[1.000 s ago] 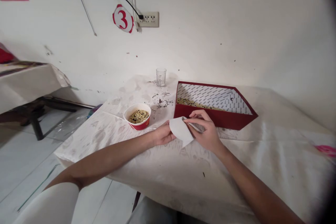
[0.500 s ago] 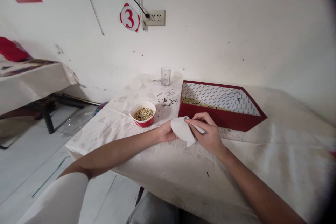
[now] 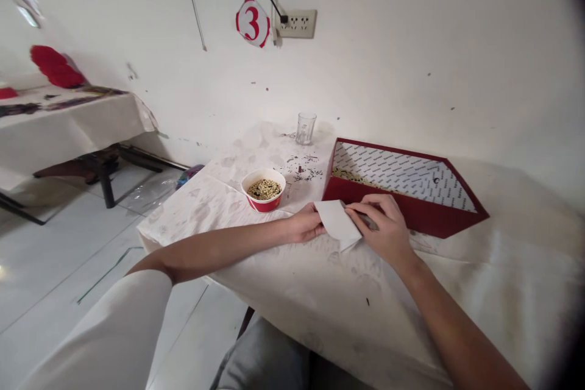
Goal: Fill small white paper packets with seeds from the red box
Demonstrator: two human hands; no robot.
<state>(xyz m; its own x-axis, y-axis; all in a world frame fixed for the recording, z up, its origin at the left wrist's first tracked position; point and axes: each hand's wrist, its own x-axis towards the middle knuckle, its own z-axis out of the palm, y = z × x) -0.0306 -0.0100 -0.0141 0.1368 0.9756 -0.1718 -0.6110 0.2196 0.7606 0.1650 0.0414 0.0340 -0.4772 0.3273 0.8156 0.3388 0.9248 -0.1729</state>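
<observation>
My left hand (image 3: 305,228) and my right hand (image 3: 384,230) both pinch a white piece of paper (image 3: 337,223), held just above the table's white cloth (image 3: 256,256). The left hand grips the paper's left edge, the right hand its right side, fingers curled. Right behind the hands lies a red box (image 3: 411,207) with a patterned white lining and pale grains along its inner back edge. A red paper bowl (image 3: 264,188) of pale beans with a few dark ones stands left of the box.
An empty glass (image 3: 305,128) stands near the wall at the table's back. Dark scraps (image 3: 302,169) are scattered between the glass and the bowl. Another covered table (image 3: 68,119) stands at left. A wall socket (image 3: 299,23) and a number 3 sign (image 3: 252,21) hang above.
The view has swung left, so everything sits further right in the picture. Both hands keep their grip on the paper in front of the red box.
</observation>
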